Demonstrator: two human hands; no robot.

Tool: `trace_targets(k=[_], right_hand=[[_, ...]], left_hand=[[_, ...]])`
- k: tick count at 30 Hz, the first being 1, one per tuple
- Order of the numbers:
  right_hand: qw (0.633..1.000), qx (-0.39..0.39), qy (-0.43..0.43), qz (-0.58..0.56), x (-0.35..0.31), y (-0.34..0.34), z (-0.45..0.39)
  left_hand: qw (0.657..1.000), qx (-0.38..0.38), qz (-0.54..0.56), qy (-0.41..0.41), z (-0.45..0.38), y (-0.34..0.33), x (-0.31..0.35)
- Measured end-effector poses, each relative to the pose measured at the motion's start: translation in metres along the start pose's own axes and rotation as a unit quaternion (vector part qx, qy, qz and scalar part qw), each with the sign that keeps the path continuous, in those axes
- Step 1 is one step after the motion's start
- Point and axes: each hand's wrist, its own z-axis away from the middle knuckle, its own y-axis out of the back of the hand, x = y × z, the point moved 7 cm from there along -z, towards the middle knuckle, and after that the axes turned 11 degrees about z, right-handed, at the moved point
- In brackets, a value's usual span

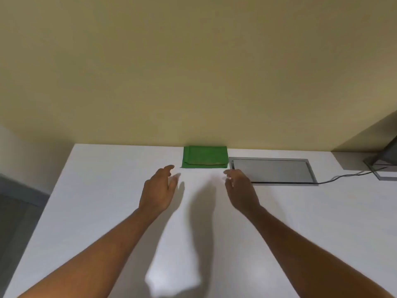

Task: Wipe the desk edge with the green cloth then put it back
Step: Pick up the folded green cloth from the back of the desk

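1. Counter (96,211): a white, bare top fills the lower half of the frame, its far edge meeting a plain yellowish wall (193,72). Its left edge runs diagonally up the left of the frame.
2. Grey hatch (272,171): a framed rectangular panel is set flush in the counter, right of centre. Its lid appears shut; contents cannot be seen. A cable (348,176) runs from its lower right corner towards a stand base (384,168) at the right edge of the frame.
3. Green cloth (204,157): it lies folded into a flat rectangle at centre frame, against the wall and just left of the hatch. No hand touches it.
4. Left hand (158,190): held above the counter, below and left of the cloth, fingers spread and loose. The grip is empty.
5. Right hand (240,190): held below the cloth's right corner, overlapping the hatch frame in view, fingers curled but parted. The grip holds nothing.
6. Handling judgement: the cloth looks light, soft and limp, and would likely unfold if lifted by one layer. Pinching through all the layers at the near folded edge seems the soundest hold. It is not fragile.
7. No open container is in view.
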Motion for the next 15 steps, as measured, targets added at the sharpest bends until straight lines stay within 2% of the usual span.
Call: trace_targets(k=[4,7,11,13,15], right_hand=[[0.990,-0.070,-0.111,-0.049,0.051,-0.011,-0.066],[0.985,-0.103,-0.125,-0.055,0.073,-0.022,-0.104],[0.983,-0.177,-0.021,0.029,0.083,-0.041,-0.142],[0.969,-0.215,0.049,0.107,0.084,-0.055,-0.150],[0.965,-0.215,0.080,0.126,0.090,-0.063,-0.158]], left_hand=[[0.992,-0.011,0.062,0.110,-0.057,-0.032,-0.020],[0.992,-0.049,0.015,0.114,-0.094,-0.053,-0.028],[0.978,-0.145,-0.139,0.057,-0.134,-0.077,-0.033],[0.967,-0.176,-0.182,0.033,-0.146,-0.088,-0.038],[0.965,-0.180,-0.192,0.020,-0.155,-0.096,-0.044]])
